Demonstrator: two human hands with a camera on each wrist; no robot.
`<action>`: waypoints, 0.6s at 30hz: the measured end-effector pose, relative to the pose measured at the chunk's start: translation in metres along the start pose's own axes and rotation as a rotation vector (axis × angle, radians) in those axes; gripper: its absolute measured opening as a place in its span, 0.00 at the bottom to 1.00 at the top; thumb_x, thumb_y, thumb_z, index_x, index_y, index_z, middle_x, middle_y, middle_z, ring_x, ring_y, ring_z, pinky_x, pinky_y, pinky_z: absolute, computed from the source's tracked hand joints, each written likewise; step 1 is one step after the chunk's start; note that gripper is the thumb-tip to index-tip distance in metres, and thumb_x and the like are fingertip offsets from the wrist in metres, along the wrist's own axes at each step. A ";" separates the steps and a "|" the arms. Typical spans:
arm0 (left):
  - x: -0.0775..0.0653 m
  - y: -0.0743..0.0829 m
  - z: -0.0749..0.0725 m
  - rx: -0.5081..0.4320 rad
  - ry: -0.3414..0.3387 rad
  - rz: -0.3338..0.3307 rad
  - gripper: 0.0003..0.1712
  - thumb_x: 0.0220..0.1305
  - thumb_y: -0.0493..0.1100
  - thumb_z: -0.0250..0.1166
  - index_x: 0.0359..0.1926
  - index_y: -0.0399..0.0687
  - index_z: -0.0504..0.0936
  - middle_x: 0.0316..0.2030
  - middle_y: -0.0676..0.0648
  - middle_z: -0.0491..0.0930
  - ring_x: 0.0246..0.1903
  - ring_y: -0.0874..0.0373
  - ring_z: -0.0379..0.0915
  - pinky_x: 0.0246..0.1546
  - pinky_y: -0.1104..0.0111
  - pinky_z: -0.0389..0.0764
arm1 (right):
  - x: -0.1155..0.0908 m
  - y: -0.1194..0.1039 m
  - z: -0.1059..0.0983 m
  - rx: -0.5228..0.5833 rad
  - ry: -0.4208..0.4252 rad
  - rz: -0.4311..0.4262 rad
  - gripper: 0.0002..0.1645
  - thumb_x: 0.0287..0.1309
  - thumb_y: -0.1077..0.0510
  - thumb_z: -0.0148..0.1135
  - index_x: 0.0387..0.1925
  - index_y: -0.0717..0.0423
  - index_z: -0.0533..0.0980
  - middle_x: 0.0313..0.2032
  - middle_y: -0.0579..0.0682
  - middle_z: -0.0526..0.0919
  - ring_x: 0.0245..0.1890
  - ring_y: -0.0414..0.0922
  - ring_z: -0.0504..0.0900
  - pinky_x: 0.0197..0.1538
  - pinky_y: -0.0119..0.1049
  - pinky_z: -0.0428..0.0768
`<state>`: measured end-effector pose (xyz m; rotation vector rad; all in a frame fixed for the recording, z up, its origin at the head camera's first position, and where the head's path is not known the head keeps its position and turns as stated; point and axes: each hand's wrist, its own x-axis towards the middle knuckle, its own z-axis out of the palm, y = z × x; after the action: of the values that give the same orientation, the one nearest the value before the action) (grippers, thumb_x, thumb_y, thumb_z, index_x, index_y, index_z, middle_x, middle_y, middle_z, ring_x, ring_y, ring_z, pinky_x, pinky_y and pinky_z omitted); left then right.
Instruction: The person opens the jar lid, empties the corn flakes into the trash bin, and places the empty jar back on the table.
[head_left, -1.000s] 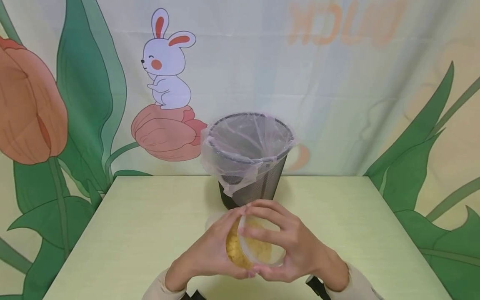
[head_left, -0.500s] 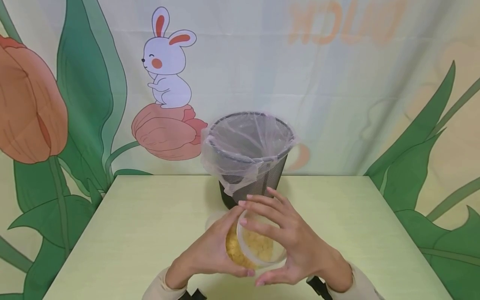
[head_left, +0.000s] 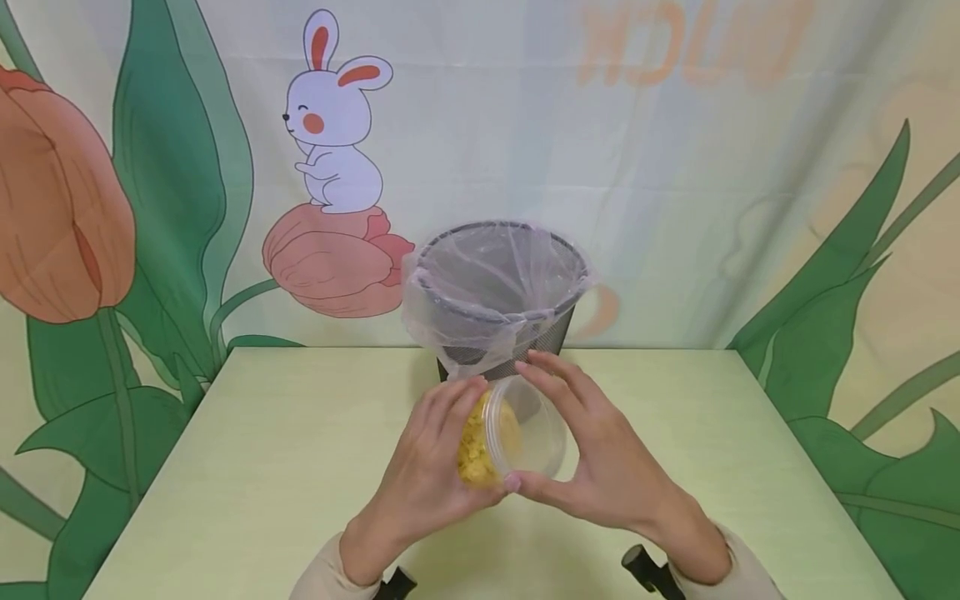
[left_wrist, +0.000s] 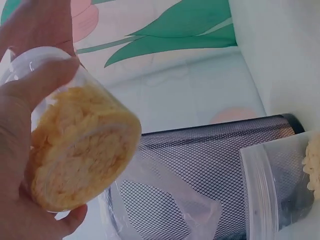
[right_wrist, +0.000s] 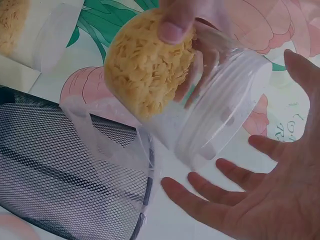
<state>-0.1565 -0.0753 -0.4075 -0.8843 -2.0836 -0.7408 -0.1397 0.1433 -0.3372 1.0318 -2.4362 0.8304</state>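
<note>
My left hand grips a clear plastic jar part-filled with small yellow, flake-like pieces. The jar is tilted on its side, and its whitish screw lid faces my right hand. My right fingers are spread around the lid. In the right wrist view its fingertips stand slightly apart from the lid's edge. The left thumb lies across the jar's wall. In the head view, the left fingers hide part of the jar's side.
Beyond my hands stands a black mesh bin, lined with a thin translucent bag. A second clear jar with yellowish pieces stands by the bin in the left wrist view. A printed cloth hangs behind the pale table.
The right fingers have loosened from around the lid and spread wider. Both hands have moved up and forward with the jar, closer to the bin.
</note>
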 end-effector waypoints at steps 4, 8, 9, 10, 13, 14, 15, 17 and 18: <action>0.000 -0.001 0.002 0.080 0.030 0.017 0.57 0.34 0.56 0.81 0.65 0.39 0.67 0.60 0.42 0.72 0.60 0.45 0.66 0.60 0.54 0.71 | 0.001 -0.002 0.000 -0.007 -0.035 0.115 0.55 0.47 0.34 0.71 0.74 0.35 0.56 0.72 0.44 0.60 0.66 0.48 0.71 0.56 0.47 0.80; 0.000 -0.001 0.005 0.145 0.044 0.036 0.56 0.31 0.54 0.82 0.64 0.40 0.69 0.60 0.41 0.72 0.60 0.44 0.66 0.59 0.53 0.71 | 0.004 -0.005 0.001 0.009 -0.062 0.229 0.52 0.49 0.32 0.69 0.73 0.30 0.55 0.70 0.39 0.62 0.56 0.46 0.79 0.40 0.32 0.82; 0.000 -0.001 0.006 0.154 0.047 0.042 0.57 0.30 0.54 0.83 0.63 0.40 0.69 0.61 0.41 0.72 0.60 0.44 0.66 0.59 0.53 0.71 | 0.005 -0.005 0.001 0.016 -0.069 0.253 0.51 0.50 0.32 0.68 0.72 0.29 0.56 0.69 0.37 0.63 0.54 0.46 0.80 0.38 0.30 0.82; -0.001 -0.001 0.006 0.160 0.046 0.046 0.57 0.28 0.53 0.83 0.63 0.40 0.69 0.61 0.41 0.71 0.60 0.44 0.66 0.60 0.53 0.70 | 0.006 -0.005 0.002 0.021 -0.075 0.272 0.50 0.50 0.31 0.68 0.72 0.29 0.57 0.67 0.36 0.64 0.52 0.45 0.81 0.36 0.28 0.81; -0.001 -0.001 0.008 0.169 0.039 0.055 0.59 0.26 0.53 0.84 0.64 0.40 0.69 0.61 0.41 0.71 0.61 0.43 0.66 0.62 0.53 0.69 | 0.007 -0.005 0.003 0.037 -0.083 0.305 0.47 0.50 0.31 0.68 0.70 0.30 0.60 0.64 0.35 0.68 0.50 0.44 0.81 0.33 0.25 0.79; -0.002 -0.001 0.008 0.169 0.034 0.054 0.60 0.26 0.53 0.84 0.64 0.40 0.69 0.62 0.41 0.71 0.61 0.43 0.66 0.62 0.52 0.69 | 0.007 -0.005 0.003 0.041 -0.082 0.307 0.46 0.50 0.32 0.68 0.69 0.30 0.61 0.63 0.35 0.68 0.50 0.44 0.81 0.32 0.25 0.79; -0.002 -0.001 0.008 0.170 0.032 0.053 0.60 0.26 0.53 0.84 0.64 0.41 0.69 0.62 0.41 0.71 0.61 0.43 0.66 0.62 0.52 0.69 | 0.007 -0.005 0.004 0.044 -0.080 0.306 0.46 0.49 0.33 0.69 0.69 0.31 0.62 0.62 0.35 0.69 0.50 0.43 0.80 0.32 0.25 0.79; -0.002 -0.001 0.009 0.166 0.029 0.048 0.60 0.26 0.54 0.84 0.64 0.41 0.69 0.62 0.41 0.71 0.61 0.43 0.66 0.62 0.53 0.70 | 0.006 -0.004 0.004 0.040 -0.075 0.293 0.45 0.49 0.34 0.70 0.68 0.32 0.64 0.62 0.35 0.70 0.51 0.42 0.80 0.32 0.25 0.79; -0.002 0.000 0.009 0.164 0.031 0.046 0.60 0.26 0.55 0.84 0.64 0.41 0.69 0.62 0.41 0.71 0.61 0.43 0.66 0.62 0.52 0.70 | 0.006 -0.003 0.004 0.036 -0.072 0.282 0.44 0.49 0.35 0.70 0.68 0.32 0.64 0.62 0.35 0.70 0.51 0.42 0.80 0.33 0.25 0.80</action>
<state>-0.1598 -0.0692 -0.4141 -0.8214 -2.0571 -0.5469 -0.1417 0.1357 -0.3359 0.7511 -2.6777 0.9419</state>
